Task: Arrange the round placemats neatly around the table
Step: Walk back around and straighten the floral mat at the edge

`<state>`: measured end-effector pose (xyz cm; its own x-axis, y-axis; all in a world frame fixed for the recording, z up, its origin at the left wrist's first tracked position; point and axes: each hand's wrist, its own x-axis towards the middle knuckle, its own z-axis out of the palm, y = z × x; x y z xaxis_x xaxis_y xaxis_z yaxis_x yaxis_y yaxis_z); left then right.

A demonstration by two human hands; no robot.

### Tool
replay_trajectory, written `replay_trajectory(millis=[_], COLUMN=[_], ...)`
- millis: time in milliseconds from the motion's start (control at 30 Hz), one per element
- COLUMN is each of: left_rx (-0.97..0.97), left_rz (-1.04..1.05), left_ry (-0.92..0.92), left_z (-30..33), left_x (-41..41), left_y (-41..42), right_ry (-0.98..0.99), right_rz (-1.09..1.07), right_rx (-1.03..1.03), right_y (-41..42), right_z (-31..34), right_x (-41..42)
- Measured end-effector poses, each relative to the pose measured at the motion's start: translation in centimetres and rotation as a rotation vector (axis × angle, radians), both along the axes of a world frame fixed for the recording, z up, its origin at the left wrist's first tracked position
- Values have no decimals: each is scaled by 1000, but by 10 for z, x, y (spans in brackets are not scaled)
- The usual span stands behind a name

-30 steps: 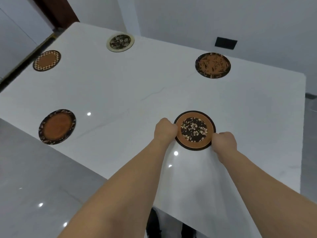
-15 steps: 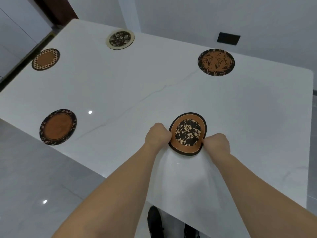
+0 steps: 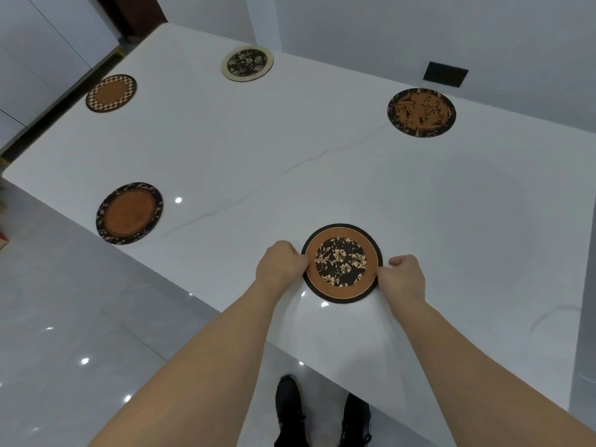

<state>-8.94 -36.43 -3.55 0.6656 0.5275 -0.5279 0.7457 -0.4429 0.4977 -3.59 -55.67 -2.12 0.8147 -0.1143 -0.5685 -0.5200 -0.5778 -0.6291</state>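
Observation:
A round placemat with a black flowered centre and orange ring (image 3: 342, 262) lies near the front edge of the white marble table (image 3: 290, 150). My left hand (image 3: 280, 264) pinches its left rim and my right hand (image 3: 404, 277) pinches its right rim. Other round placemats lie around the table: an orange one with a dark leafy border (image 3: 129, 213) at the left front, a checker-rimmed one (image 3: 111, 92) at the far left, a cream-rimmed flowered one (image 3: 247, 62) at the back, and a dark orange one (image 3: 421, 112) at the back right.
The table's front edge runs diagonally from the left down to the lower right. A glossy grey tiled floor (image 3: 80, 317) lies to the left. My black shoes (image 3: 322, 414) stand below the table edge. A dark wall socket (image 3: 445, 74) sits behind the table.
The placemat between my hands was tilted and bent half a second ago; now it lies flat on the table, a little nearer the front edge. Both hands still hold its rim.

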Motion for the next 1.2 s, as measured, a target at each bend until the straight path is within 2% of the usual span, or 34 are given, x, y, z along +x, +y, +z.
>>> replay_trajectory(millis=[300, 667, 1200], left_rx=[13, -72, -26], left_rz=[-18, -44, -107], left_ry=[27, 4, -20], left_z=[1, 2, 3], left_x=[-28, -78, -102], left_y=[6, 14, 8], right_ry=[-25, -4, 3], right_rz=[158, 184, 215], right_rx=[-34, -62, -85], right_y=[-4, -4, -10], right_z=[-3, -11, -13], right_x=[-31, -80, -102])
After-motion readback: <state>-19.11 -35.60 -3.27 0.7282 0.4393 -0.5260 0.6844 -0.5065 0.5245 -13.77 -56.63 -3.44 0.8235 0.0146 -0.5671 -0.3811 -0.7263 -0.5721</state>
